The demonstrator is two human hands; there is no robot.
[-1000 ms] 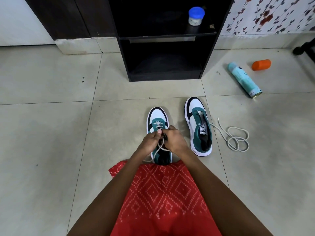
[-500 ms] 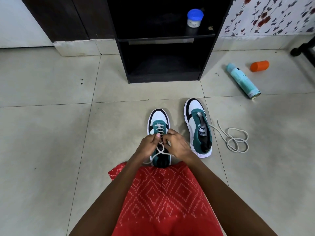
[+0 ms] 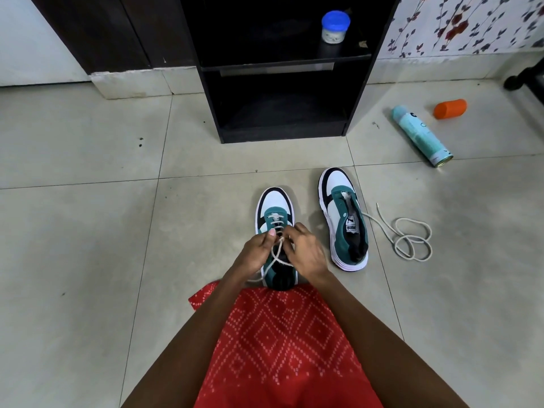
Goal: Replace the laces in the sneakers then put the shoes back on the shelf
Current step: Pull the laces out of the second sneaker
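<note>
The left grip (image 3: 256, 255) and right grip (image 3: 306, 254) are pinching the white lace (image 3: 277, 258) above the half-laced sneaker (image 3: 275, 205) on the floor (image 3: 117, 231). The unlaced sneaker (image 3: 347, 222) is lying at its 3 o'clock, and the black shelf (image 3: 282, 125) is standing at its 12 o'clock.

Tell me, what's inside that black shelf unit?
A small blue-lidded jar stands on the upper board of the shelf unit. The lower bay looks bare, but its dark back corners cannot be read.
</note>
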